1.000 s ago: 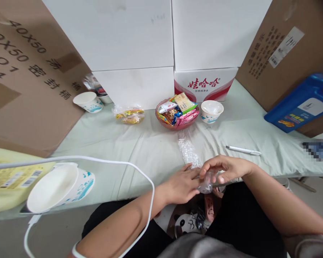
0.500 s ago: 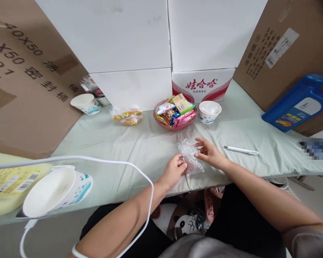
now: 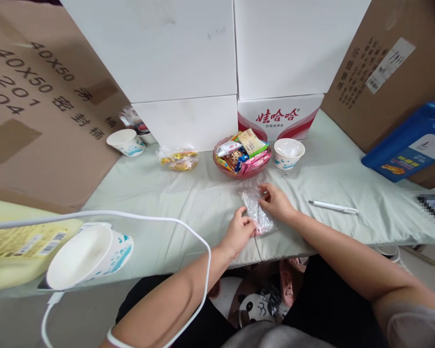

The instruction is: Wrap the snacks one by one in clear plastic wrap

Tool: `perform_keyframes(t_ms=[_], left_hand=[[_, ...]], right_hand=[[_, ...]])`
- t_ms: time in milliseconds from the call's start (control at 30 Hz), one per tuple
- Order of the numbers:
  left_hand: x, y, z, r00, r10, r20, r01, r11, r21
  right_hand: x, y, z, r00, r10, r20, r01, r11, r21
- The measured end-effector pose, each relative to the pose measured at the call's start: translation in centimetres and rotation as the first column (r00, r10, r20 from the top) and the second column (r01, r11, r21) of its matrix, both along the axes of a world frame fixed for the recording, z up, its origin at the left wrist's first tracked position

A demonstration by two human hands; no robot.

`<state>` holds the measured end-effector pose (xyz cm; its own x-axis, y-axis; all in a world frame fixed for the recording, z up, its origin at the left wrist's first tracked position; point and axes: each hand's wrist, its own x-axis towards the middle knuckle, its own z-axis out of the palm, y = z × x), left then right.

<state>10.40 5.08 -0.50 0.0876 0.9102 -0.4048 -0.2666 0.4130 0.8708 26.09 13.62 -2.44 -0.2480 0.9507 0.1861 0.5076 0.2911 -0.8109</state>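
Handling a crinkled clear plastic bag (image 3: 260, 218) with two hands, having it lying flat at the near middle of the green cloth-covered desk (image 3: 195, 203), just before a pink bowl (image 3: 235, 174) filled with wrapped snacks (image 3: 250, 140). Touching the near left edge of the bag with the bent fingers of the left hand (image 3: 238, 229), and touching its far right side with the bent fingers of the right hand (image 3: 277, 202); for each grip, not being able to tell if pinching the plastic or only pressing on it. Seeing just right of the bowl a paper cup (image 3: 289, 159), and nearer, right of the right hand, a white pen (image 3: 333, 207) lying apart from the bag. Seeing also, left of the bowl, some yellow packets (image 3: 181, 158) in clear wrapping, and at the right a blue bottle (image 3: 408, 145).
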Motion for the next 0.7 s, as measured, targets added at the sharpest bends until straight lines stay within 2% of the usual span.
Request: perform_keyframes(t_ms=[100,200,267,300,367,433,467,533,567,633,667,700], left_hand=[[-0.1,-0.2,-0.3,0.995,-0.057,-0.084,0.062,0.996,0.066],[-0.8,-0.4,0.2,0.978,-0.077,-0.192,0.105,0.985,0.138],[-1.6,-0.4,0.9,0.954,-0.032,-0.297,0.104,0.967,0.231],[-2.2,-0.2,1.3,0.927,0.026,-0.375,0.101,0.944,0.315],[-3.1,0.1,2.1,0.814,0.200,-0.546,0.145,0.839,0.524],[-3.8,0.7,2.4,0.667,0.330,-0.668,0.321,0.681,0.658],[-4.0,1.0,2.3,0.604,0.338,-0.722,0.446,0.607,0.658],[-4.0,1.6,1.8,0.487,0.263,-0.833,0.674,0.493,0.550],[-4.0,1.8,1.5,0.429,0.215,-0.877,0.751,0.455,0.479],[-3.8,2.1,0.7,0.342,0.148,-0.928,0.826,0.424,0.372],[-3.8,2.2,0.4,0.326,0.131,-0.936,0.837,0.421,0.350],[-3.8,2.3,0.2,0.325,0.122,-0.938,0.839,0.420,0.346]], right_hand=[[-0.1,-0.5,0.1,0.992,0.026,0.123,-0.039,0.994,0.103],[0.0,-1.0,0.2,0.990,0.043,0.134,-0.060,0.990,0.127],[0.1,-1.1,0.2,0.991,0.047,0.127,-0.061,0.992,0.112],[0.1,-1.1,0.2,0.990,0.047,0.130,-0.061,0.992,0.106],[-0.1,-1.1,0.1,0.988,0.047,0.145,-0.063,0.993,0.103],[-0.2,-1.1,0.1,0.986,0.052,0.161,-0.070,0.992,0.108],[-0.1,-1.1,0.1,0.984,0.057,0.168,-0.077,0.990,0.118],[0.1,-1.2,0.4,0.980,0.050,0.192,-0.085,0.980,0.178],[0.4,-1.4,0.8,0.977,0.035,0.211,-0.084,0.970,0.228],[1.0,-1.9,1.8,0.965,0.009,0.262,-0.100,0.936,0.337],[1.4,-2.2,2.5,0.954,0.040,0.296,-0.153,0.917,0.368],[1.7,-2.6,3.3,0.932,0.124,0.341,-0.252,0.896,0.364]])
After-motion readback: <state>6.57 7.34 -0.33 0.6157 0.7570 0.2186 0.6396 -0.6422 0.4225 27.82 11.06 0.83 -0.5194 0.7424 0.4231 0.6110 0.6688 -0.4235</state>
